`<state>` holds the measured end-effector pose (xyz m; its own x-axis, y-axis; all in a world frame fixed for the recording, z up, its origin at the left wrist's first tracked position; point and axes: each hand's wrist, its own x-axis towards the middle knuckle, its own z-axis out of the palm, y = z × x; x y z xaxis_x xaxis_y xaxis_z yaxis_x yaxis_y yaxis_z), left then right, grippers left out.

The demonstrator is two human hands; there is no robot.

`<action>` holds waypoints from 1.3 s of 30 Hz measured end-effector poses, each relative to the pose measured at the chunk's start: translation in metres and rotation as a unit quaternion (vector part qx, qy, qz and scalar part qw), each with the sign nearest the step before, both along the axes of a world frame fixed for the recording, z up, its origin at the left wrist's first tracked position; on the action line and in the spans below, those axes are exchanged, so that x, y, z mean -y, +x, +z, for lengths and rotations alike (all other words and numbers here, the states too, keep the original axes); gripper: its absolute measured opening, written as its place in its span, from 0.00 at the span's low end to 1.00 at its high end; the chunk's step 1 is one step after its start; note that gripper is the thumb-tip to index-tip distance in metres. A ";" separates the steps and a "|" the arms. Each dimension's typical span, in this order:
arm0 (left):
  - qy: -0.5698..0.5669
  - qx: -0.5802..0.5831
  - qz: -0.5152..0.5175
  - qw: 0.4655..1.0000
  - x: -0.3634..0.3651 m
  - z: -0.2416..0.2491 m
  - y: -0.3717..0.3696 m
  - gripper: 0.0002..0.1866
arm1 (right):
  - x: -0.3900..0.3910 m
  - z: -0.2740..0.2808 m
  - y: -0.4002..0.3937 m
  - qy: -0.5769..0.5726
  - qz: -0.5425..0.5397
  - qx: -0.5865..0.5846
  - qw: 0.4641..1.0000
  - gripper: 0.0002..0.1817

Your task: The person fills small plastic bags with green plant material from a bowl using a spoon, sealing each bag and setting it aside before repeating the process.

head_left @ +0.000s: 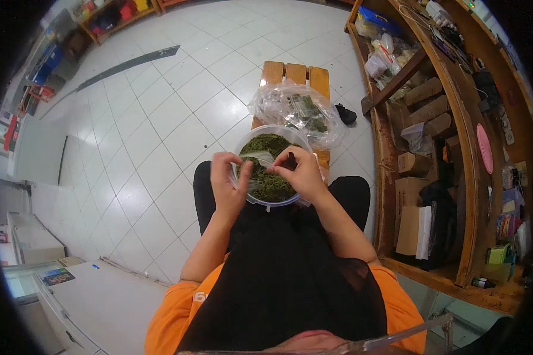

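Note:
A round clear plastic tub (304, 138) full of chopped green herb-like material (272, 188) sits in front of me, between my knees. Over it, a small clear plastic bag (258, 156) is stretched between my hands. My left hand (230, 180) is closed on the bag's left side, fingers curled. With thumb and fingertips pinched, my right hand (302, 174) grips the bag's right side. What the bag contains, if anything, cannot be made out. Just beyond the tub, a large clear plastic bag (266, 100) holds smaller green-filled packets (311, 113).
The large bag lies on a slatted wooden bench (272, 72). A small black object (346, 114) is on the tiled floor (160, 148) beside it. Wooden shelving (385, 195) with boxes and bags stands close on my right. A white chest-like appliance (100, 302) is at the lower left.

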<state>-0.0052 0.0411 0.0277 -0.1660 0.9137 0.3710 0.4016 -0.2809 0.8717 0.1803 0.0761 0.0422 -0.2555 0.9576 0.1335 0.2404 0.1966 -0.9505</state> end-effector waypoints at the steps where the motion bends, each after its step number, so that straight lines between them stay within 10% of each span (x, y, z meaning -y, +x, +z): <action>1: 0.038 -0.020 -0.029 0.999 0.002 0.006 0.003 0.10 | 0.001 -0.006 -0.001 -0.040 0.008 -0.021 0.999 0.06; 6: 0.012 -0.099 -0.101 0.990 0.006 0.013 0.011 0.05 | 0.005 -0.017 0.001 -0.099 0.056 -0.051 0.992 0.07; 21: 0.027 -0.211 -0.033 0.977 0.010 0.013 0.003 0.07 | 0.012 -0.001 -0.016 0.244 0.040 0.114 0.962 0.13; 26: 0.110 -0.262 -0.153 0.947 -0.002 0.039 -0.013 0.32 | 0.011 -0.006 -0.016 0.182 0.031 0.135 0.973 0.17; 29: 0.072 -0.362 -0.161 0.915 -0.005 0.042 -0.015 0.27 | 0.012 0.005 -0.020 0.168 0.050 0.065 0.982 0.12; 33: 0.084 -0.277 -0.114 0.950 -0.010 0.025 -0.031 0.20 | -0.001 -0.011 -0.015 0.197 -0.006 0.010 0.980 0.08; 36: 0.005 -0.072 -0.041 0.997 -0.011 0.003 -0.037 0.11 | -0.013 -0.030 -0.005 0.006 0.001 -0.032 0.999 0.06; 39: -0.005 -0.131 -0.063 0.989 -0.013 -0.017 -0.036 0.13 | -0.015 -0.046 -0.009 0.072 0.010 0.031 0.997 0.10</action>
<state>-0.0409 0.0542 0.0109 0.0494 0.9247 0.3774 0.5765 -0.3350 0.7453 0.1713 0.0906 -0.0043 -0.2858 0.9245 0.2523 0.2920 0.3347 -0.8959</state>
